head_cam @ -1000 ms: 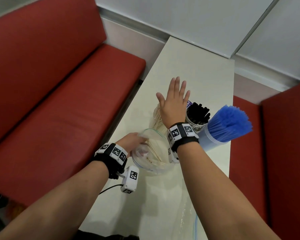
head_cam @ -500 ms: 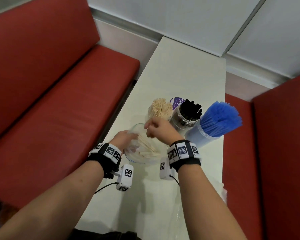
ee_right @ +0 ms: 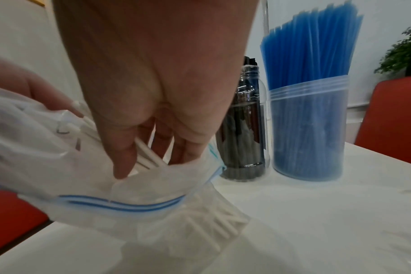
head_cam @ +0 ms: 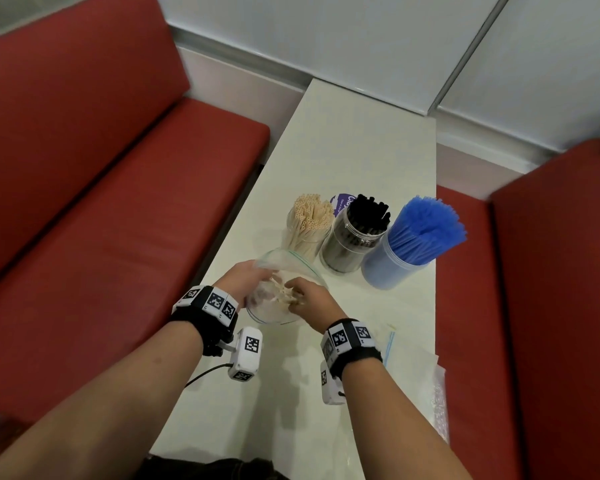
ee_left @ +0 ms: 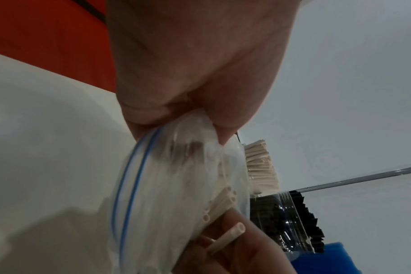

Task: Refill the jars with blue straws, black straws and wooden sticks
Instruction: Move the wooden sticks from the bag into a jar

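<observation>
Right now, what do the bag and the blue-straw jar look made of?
Zip bag: thin clear plastic film, glossy and creased, with a blue zip strip along its mouth; it crumples where the left hand grips it. Blue-straw jar: probably rigid translucent plastic, blue-tinted, with moulded threads at its rim; glass can't be excluded.

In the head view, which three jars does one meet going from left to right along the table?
Jar of wooden sticks → jar of black straws → jar of blue straws.
</observation>
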Available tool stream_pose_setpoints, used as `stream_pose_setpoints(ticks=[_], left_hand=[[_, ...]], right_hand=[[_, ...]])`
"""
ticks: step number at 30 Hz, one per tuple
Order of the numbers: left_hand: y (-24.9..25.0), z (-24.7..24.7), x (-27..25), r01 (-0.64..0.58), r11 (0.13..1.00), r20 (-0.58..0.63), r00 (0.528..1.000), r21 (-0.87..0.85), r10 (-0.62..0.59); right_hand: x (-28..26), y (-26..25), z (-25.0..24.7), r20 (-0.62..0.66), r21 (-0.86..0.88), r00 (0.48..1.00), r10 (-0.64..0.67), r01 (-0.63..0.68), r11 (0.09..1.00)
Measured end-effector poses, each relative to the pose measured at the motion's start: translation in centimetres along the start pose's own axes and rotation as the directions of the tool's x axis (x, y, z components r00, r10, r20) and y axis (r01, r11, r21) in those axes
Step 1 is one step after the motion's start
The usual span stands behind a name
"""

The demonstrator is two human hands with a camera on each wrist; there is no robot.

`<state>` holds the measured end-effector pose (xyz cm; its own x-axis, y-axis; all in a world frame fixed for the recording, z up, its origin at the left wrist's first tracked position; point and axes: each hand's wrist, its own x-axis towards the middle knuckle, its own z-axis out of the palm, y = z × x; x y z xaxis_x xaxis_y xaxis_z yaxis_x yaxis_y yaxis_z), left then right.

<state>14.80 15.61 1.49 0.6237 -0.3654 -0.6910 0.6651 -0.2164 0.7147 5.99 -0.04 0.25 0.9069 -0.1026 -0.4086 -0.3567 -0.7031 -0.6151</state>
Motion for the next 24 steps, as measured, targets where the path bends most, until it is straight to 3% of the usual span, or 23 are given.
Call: stream_pose_setpoints(ticks=[10, 19, 24], left_hand=[[0.2, 0.0, -0.5, -0.035, 0.999, -0.021, 0.999, -0.033, 0.034], [0.7, 0.2, -0.4, -0.019, 0.999, -0.02, 1.0, -0.05, 0.018], [0.8, 0.7, -0.4, -0.007, 0.997, -0.013, 1.0, -0.071, 0.006]], right_hand=[[-0.5, 0.0, -0.2, -0.147, 0.203, 0.988, -0.051, 0.081, 0.976], [-0.3, -0.1, -1.4, -0.205, 0.379, 0.979, 0.009, 0.071, 0.923], [0.2, -1.2, -3.1, -0.275, 0.43, 0.961, -0.02, 0.142, 0.892]])
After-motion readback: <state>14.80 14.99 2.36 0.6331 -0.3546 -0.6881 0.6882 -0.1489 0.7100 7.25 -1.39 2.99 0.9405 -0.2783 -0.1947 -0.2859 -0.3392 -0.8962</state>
